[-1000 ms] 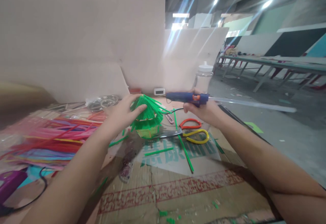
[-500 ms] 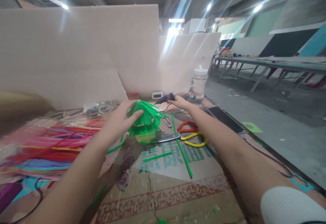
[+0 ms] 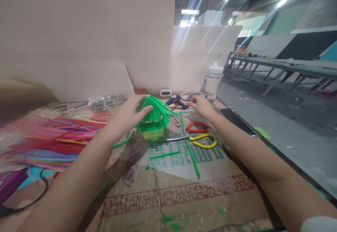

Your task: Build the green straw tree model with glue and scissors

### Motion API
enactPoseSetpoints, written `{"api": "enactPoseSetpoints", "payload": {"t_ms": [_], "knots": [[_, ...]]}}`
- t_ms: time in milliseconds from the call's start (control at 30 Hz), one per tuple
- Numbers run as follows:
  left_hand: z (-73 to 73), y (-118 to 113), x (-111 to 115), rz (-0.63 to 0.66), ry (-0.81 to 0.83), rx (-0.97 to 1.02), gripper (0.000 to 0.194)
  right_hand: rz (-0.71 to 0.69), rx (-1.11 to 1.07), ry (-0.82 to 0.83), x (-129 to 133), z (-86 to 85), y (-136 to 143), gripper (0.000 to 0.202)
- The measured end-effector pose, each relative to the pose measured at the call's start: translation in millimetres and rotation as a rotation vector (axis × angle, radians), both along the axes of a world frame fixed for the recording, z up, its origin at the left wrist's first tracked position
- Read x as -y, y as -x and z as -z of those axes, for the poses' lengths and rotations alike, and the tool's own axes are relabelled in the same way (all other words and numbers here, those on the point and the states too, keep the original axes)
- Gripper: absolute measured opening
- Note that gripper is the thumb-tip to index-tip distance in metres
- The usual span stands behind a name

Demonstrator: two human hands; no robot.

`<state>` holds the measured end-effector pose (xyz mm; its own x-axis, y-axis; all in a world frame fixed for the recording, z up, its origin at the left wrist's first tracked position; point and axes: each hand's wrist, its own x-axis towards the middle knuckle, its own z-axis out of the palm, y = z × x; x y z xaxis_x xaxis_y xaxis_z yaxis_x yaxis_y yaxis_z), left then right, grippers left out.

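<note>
My left hand (image 3: 131, 110) is wrapped round the side of a green, tree-shaped craft (image 3: 154, 114) of fuzzy pipe cleaners, thumb on its front. The craft has a drooping fringe above a paler, yellowish-green base standing on the cardboard. A dark blue hot glue gun (image 3: 173, 100) lies behind it. Just right of the glue gun's handle is my right hand (image 3: 202, 106), fingers loosely bent and apart, with nothing seen in them. Scissors (image 3: 189, 136) with one red and one yellow handle lie in front, blades partly behind the craft's base. Green pipe cleaner pieces (image 3: 193, 160) lie nearby.
Bundles of coloured pipe cleaners (image 3: 60, 137) cover the left side. A box cutter (image 3: 176, 121), a small white digital display (image 3: 165, 92), a clear jar (image 3: 212, 81) and a phone (image 3: 237, 121) lie around. White panels (image 3: 86, 38) stand behind. A purple box (image 3: 12, 184) sits lower left.
My right hand has let go of the glue gun, now lying on the table, and has drawn slightly right. My left hand keeps hold of the green craft. The view has shifted a little.
</note>
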<state>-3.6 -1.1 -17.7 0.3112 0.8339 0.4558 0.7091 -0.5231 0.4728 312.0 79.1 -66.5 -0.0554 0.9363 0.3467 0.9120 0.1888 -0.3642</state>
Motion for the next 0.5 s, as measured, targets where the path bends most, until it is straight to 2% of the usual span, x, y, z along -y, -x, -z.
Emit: {"api": "enactPoseSetpoints", "payload": {"t_ms": [67, 133, 233, 333, 400, 500], "knots": [[-0.8, -1, 0, -0.004, 0.005, 0.0, 0.05, -0.062, 0.011, -0.014, 25, -1.8, -1, 0.046], [-1.5, -1, 0, -0.001, 0.003, -0.001, 0.049, -0.257, 0.012, 0.02, 51, -2.4, 6, 0.044], [-1.3, -1, -1, 0.018, -0.014, -0.003, 0.047, -0.563, 0.033, 0.166, 87, -2.7, 29, 0.031], [-0.2, 0, -3, 0.022, -0.026, -0.012, 0.048, -0.753, 0.097, 0.202, 114, 1.6, 55, 0.032], [0.5, 1, -4, 0.021, -0.03, -0.013, 0.048, -0.827, 0.165, 0.182, 123, 9.0, 68, 0.028], [1.1, 1, -4, 0.031, -0.036, -0.015, 0.048, -0.814, 0.219, 0.132, 129, 22.8, 78, 0.012]]}}
